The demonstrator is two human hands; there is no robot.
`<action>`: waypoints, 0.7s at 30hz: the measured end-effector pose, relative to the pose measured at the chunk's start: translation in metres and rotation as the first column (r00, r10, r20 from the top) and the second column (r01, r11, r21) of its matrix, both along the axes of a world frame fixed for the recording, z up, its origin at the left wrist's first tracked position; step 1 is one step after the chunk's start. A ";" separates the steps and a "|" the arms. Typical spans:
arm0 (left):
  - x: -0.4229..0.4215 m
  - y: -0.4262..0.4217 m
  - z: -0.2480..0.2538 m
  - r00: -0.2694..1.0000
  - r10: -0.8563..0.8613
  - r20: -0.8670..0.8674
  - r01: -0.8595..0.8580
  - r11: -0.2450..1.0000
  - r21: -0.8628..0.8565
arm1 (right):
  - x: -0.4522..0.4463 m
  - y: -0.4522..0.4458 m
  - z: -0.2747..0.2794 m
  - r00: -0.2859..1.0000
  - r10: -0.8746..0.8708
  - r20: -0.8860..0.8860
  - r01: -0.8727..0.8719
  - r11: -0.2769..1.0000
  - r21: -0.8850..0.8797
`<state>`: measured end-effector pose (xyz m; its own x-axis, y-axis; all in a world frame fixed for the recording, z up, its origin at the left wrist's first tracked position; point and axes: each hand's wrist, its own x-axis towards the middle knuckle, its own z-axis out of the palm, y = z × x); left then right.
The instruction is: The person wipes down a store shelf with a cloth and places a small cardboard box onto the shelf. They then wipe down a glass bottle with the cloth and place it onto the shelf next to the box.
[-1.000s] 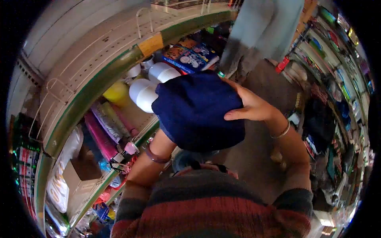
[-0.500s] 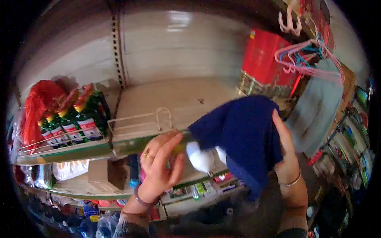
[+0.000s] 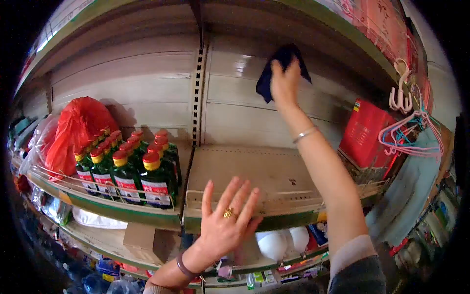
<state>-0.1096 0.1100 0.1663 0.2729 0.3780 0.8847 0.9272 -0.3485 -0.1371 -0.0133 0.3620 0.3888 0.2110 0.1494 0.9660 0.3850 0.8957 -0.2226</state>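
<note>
My right hand [image 3: 286,83] is raised to the back panel [image 3: 230,93] of the shelf unit and presses a dark blue cloth [image 3: 265,81] against it, the fingers bent over the fabric. Lower down, my left hand [image 3: 229,215] has its fingers spread and holds nothing. It hovers at the front edge of the middle shelf [image 3: 235,171], with a gold ring on one finger. Whether it touches the low wire rail there is unclear.
Several green bottles [image 3: 125,171] with red caps stand left, beside a red plastic bag [image 3: 81,132]. A red box [image 3: 364,132] and hangers [image 3: 411,134] are right. White bulbs [image 3: 272,245] and a cardboard box [image 3: 147,242] lie below; an upper shelf overhangs.
The view has swung up to the shelf's back panel. My right hand has carried the cloth up and away onto the panel. My left hand, off the cloth since the middle frame, has its fingers spread wider.
</note>
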 end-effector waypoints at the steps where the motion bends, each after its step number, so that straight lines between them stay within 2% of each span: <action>1: -0.001 0.000 0.000 1.000 0.000 -0.012 0.000 1.000 -0.014 | -0.023 0.012 0.006 0.993 -0.111 0.047 0.106 0.990 0.095; 2: -0.002 0.000 0.001 1.000 -0.003 -0.029 0.002 1.000 -0.029 | -0.047 0.021 0.009 0.971 -0.227 0.077 0.209 0.959 0.190; 4: -0.005 -0.001 0.004 0.998 -0.007 -0.058 0.004 0.999 -0.049 | -0.080 0.019 0.016 0.953 -0.233 0.192 0.194 0.960 0.201; 5: -0.006 0.000 0.004 0.997 -0.003 -0.072 0.001 0.999 -0.040 | -0.097 0.027 0.017 0.907 -0.350 0.236 0.291 0.923 0.250; 6: -0.007 0.001 0.004 0.996 -0.003 -0.084 0.000 1.000 -0.029 | -0.110 0.036 0.022 0.842 -0.464 0.275 0.381 0.873 0.304; 9: -0.010 0.000 0.008 0.994 0.010 -0.106 -0.013 1.000 -0.019 | -0.127 0.047 0.049 0.575 -0.526 0.627 0.536 0.821 0.198; 13: -0.013 -0.003 0.012 0.989 0.032 -0.146 -0.034 0.999 -0.013 | -0.114 0.053 0.059 0.560 -0.693 0.454 0.592 0.718 0.365; 16: -0.010 -0.002 0.007 0.993 0.014 -0.120 -0.021 0.998 -0.056 | -0.086 0.073 0.065 0.543 -0.720 0.432 0.572 0.694 0.437; 19: -0.010 -0.002 0.007 0.990 0.021 -0.138 -0.035 0.994 -0.099 | -0.039 0.090 0.068 0.543 -0.778 0.316 0.573 0.618 0.539; 21: -0.009 -0.003 0.008 0.989 0.043 -0.142 -0.061 0.990 -0.124 | -0.002 0.103 0.068 0.615 -0.679 0.400 0.515 0.731 0.448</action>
<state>-0.1183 0.1070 0.1740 0.3666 0.5019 0.7834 0.9196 -0.3235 -0.2231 -0.0156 0.4652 0.4565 -0.3694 -0.1010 0.9238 0.8313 0.4083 0.3771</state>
